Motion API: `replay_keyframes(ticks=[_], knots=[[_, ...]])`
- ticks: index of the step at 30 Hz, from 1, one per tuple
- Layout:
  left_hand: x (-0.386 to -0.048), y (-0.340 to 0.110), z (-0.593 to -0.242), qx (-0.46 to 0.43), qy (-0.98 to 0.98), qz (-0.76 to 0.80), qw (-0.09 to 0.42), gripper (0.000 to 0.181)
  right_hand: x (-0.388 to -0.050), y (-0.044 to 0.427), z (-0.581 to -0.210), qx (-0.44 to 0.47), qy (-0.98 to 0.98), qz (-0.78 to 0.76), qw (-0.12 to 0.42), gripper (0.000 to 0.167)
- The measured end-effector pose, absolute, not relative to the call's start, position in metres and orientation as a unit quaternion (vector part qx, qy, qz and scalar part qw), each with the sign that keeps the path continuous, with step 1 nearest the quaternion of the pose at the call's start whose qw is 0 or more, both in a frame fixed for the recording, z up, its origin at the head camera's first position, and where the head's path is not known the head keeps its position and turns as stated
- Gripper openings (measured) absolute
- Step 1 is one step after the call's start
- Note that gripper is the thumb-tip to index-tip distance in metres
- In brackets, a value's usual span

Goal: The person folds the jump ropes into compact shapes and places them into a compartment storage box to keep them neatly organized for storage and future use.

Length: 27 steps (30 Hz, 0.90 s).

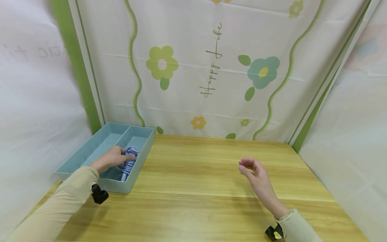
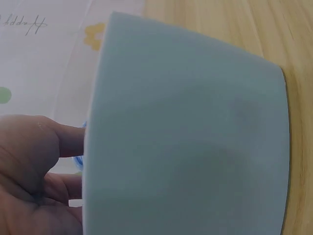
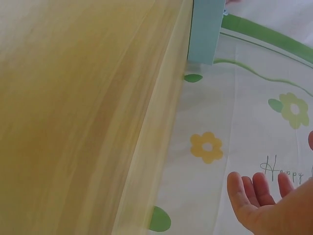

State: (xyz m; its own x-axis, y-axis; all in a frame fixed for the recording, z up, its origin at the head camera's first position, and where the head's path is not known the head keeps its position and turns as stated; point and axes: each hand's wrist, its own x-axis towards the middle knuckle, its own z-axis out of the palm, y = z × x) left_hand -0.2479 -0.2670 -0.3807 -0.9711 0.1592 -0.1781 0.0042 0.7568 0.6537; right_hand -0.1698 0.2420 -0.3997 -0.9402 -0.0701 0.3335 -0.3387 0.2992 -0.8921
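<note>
A bundled blue-violet jump rope (image 1: 129,164) lies in the right compartment of a light blue divided box (image 1: 141,164), a pale handle-like end pointing toward the near wall. My left hand (image 1: 112,157) reaches over the divider and grips the bundle, thumb across its top. In the left wrist view, the box's outer wall (image 2: 186,127) hides the fingertips and most of the rope. Away to the right, my right hand (image 1: 262,183) hovers over the table with its fingers loosely bent, holding nothing. The right wrist view shows its relaxed fingers (image 3: 237,191).
The box stands at the back left of a wooden table (image 1: 193,188), against a white curtain (image 1: 187,33) with printed flowers. White fabric also hangs along the left and right sides. A small black camera (image 1: 99,194) is strapped on the left wrist, another (image 1: 274,232) on the right.
</note>
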Motion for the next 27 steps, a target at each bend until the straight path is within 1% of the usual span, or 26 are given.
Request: replay_keyframes(ticks=[3,7,16,18,22,24,27], knots=[[-0.249,-0.268,-0.383,0.059,0.938,0.322,0.113,0.043,-0.170,0.242,-0.400,0.130,-0.796,0.580,0.115,0.037],[-0.251,-0.268,-0.386,0.072,0.948,0.287,0.118,0.044,-0.170,0.243,-0.400,0.132,-0.792,0.585,0.113,0.038],[-0.241,-0.264,-0.376,0.072,0.961,0.228,0.138,0.037,-0.170,0.243,-0.400,0.131,-0.787,0.593,0.110,0.040],[-0.239,-0.263,-0.373,0.080,0.964,0.211,0.140,0.042,-0.170,0.244,-0.400,0.131,-0.787,0.593,0.109,0.040],[-0.235,-0.260,-0.368,0.104,0.969,0.180,0.135,0.059,-0.169,0.245,-0.400,0.131,-0.787,0.593,0.110,0.041],[-0.233,-0.258,-0.366,0.107,0.970,0.176,0.131,0.059,-0.169,0.245,-0.399,0.131,-0.787,0.592,0.111,0.041],[-0.231,-0.257,-0.364,0.102,0.969,0.189,0.121,0.051,-0.169,0.246,-0.399,0.129,-0.788,0.591,0.111,0.041]])
